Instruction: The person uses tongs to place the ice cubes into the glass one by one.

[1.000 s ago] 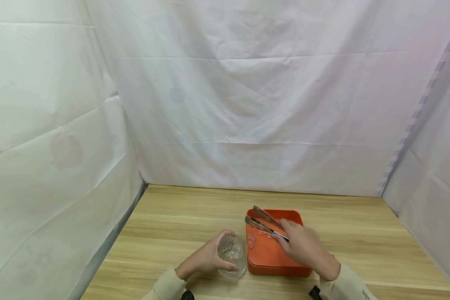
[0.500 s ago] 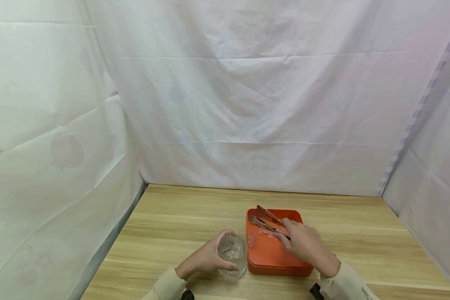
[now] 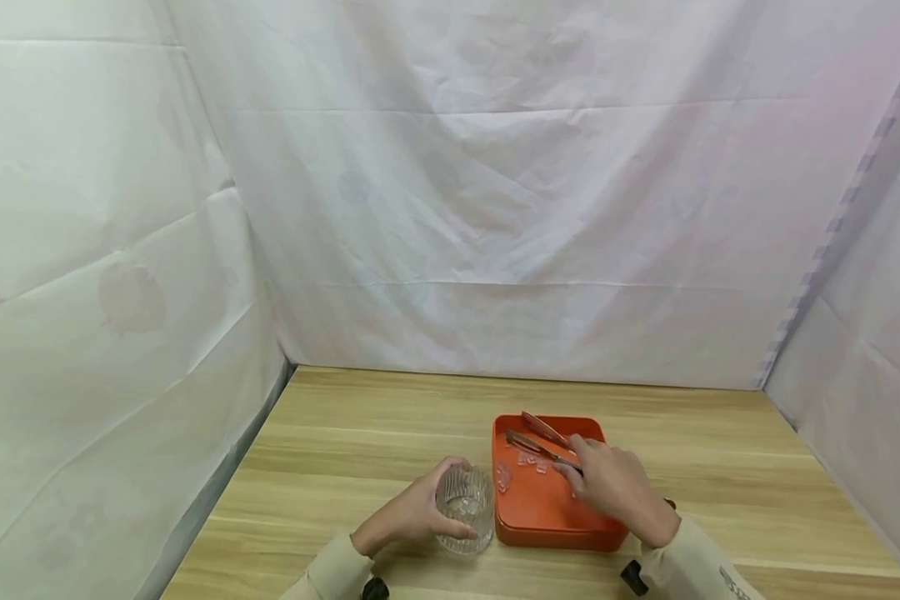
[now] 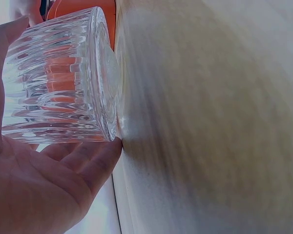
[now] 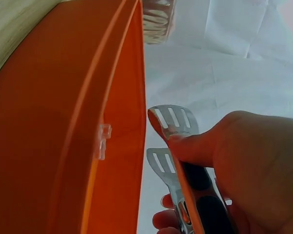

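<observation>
White cloth [image 3: 510,208] hangs past the back edge of the wooden table [image 3: 375,417], far behind the orange tray [image 3: 547,512]. Tabletop runs wide to the tray's right, and a strip of it lies behind the tray. On the tray's left side things are tight: a glass [image 3: 474,507] stands upright just beside its wall, and I can't tell if they touch.

From above, you can see clear bits [image 3: 503,477] on the tray's floor, mostly toward its left and back. The left wrist view shows the ridges on the glass, with orange showing through. The right wrist view shows long slots in the flat ends of the metal tongs [image 3: 532,447] and black on their handle, too small to see from above.

The left hand [image 3: 416,510] holds the glass from the side away from the tray, with the glass between thumb and fingers. The right hand [image 3: 618,492] grips the tongs over the tray's right side. Their tips stand apart, above the tray's back left part.
</observation>
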Action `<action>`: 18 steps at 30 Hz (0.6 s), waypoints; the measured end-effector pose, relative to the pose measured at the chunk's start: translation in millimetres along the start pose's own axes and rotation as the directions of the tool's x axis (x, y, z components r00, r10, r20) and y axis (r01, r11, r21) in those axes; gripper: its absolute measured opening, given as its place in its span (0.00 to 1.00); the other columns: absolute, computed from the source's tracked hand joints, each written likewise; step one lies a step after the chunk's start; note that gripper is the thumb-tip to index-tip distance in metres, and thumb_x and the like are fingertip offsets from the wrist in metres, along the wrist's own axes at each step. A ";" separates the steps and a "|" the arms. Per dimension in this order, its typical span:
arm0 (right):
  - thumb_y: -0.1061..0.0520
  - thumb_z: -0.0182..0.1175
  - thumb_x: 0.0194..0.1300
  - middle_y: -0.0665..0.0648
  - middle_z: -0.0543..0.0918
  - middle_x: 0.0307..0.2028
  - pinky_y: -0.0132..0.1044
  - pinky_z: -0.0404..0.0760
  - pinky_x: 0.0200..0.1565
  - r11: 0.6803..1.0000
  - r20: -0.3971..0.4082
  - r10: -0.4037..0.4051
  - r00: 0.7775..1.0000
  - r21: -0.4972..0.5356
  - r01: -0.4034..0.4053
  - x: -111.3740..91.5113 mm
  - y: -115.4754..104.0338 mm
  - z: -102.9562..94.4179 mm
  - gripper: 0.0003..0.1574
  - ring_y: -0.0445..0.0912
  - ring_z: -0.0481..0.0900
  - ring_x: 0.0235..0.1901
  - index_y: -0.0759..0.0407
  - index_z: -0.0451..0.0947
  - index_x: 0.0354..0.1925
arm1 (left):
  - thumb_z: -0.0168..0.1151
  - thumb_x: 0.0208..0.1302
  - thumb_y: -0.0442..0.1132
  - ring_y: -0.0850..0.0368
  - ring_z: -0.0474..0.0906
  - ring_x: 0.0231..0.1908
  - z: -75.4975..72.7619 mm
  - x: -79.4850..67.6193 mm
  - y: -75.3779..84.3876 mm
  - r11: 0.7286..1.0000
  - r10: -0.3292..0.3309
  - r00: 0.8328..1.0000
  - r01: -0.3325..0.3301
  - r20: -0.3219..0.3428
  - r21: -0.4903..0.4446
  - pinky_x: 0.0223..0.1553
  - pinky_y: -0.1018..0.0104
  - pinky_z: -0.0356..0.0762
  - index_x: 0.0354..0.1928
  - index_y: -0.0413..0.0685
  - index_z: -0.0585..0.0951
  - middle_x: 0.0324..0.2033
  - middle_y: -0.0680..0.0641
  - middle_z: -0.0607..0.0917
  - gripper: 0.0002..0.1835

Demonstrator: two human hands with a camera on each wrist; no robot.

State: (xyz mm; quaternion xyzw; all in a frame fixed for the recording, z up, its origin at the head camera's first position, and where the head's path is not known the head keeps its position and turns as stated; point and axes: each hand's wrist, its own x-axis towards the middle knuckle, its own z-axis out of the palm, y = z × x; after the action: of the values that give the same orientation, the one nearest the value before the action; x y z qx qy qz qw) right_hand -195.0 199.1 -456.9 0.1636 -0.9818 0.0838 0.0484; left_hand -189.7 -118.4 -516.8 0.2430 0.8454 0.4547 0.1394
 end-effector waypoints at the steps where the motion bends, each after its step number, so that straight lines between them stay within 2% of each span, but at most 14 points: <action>1: 0.40 0.63 0.66 0.52 0.82 0.31 0.35 0.70 0.20 1.000 0.004 -0.001 1.000 -0.006 0.001 0.3 1.0 0.5 0.23 0.40 0.69 0.19 0.56 0.76 0.46 | 0.79 0.44 0.58 0.46 0.72 0.62 -0.2 0.0 0.2 1.000 -0.001 1.000 0.001 -0.001 -0.002 0.60 0.41 0.71 0.70 0.63 0.63 0.63 0.46 0.74 0.51; 5: 0.42 0.64 0.65 0.52 0.82 0.31 0.37 0.72 0.20 0.999 0.023 0.000 1.000 -0.034 0.001 0.0 2.2 1.1 0.23 0.41 0.71 0.19 0.57 0.77 0.48 | 0.80 0.44 0.58 0.47 0.73 0.60 -0.9 0.0 0.8 1.000 -0.012 1.000 0.012 -0.003 -0.003 0.59 0.41 0.72 0.70 0.62 0.63 0.61 0.46 0.75 0.51; 10: 0.43 0.65 0.64 0.51 0.78 0.25 0.39 0.72 0.18 0.996 0.033 0.004 0.999 -0.095 -0.001 -1.6 1.8 1.7 0.21 0.43 0.70 0.17 0.58 0.78 0.44 | 0.79 0.44 0.58 0.46 0.72 0.62 -0.5 0.1 0.4 1.000 -0.012 1.000 0.012 0.001 0.004 0.60 0.40 0.70 0.71 0.55 0.62 0.63 0.46 0.74 0.53; 18: 0.44 0.65 0.65 0.50 0.75 0.22 0.41 0.73 0.18 0.991 0.126 0.074 0.989 -0.122 -0.059 1.7 2.0 2.8 0.19 0.45 0.70 0.16 0.57 0.79 0.44 | 0.79 0.44 0.58 0.47 0.72 0.61 -0.3 0.7 -1.5 1.000 -0.005 1.000 0.005 0.005 0.002 0.59 0.41 0.71 0.71 0.55 0.62 0.62 0.47 0.75 0.53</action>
State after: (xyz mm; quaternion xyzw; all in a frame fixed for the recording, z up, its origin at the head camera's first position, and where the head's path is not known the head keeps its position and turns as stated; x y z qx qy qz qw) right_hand -197.5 199.9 -459.7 0.1325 -0.9910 0.0165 -0.0089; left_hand -190.8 -119.0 -517.9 0.2423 0.8460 0.4531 0.1424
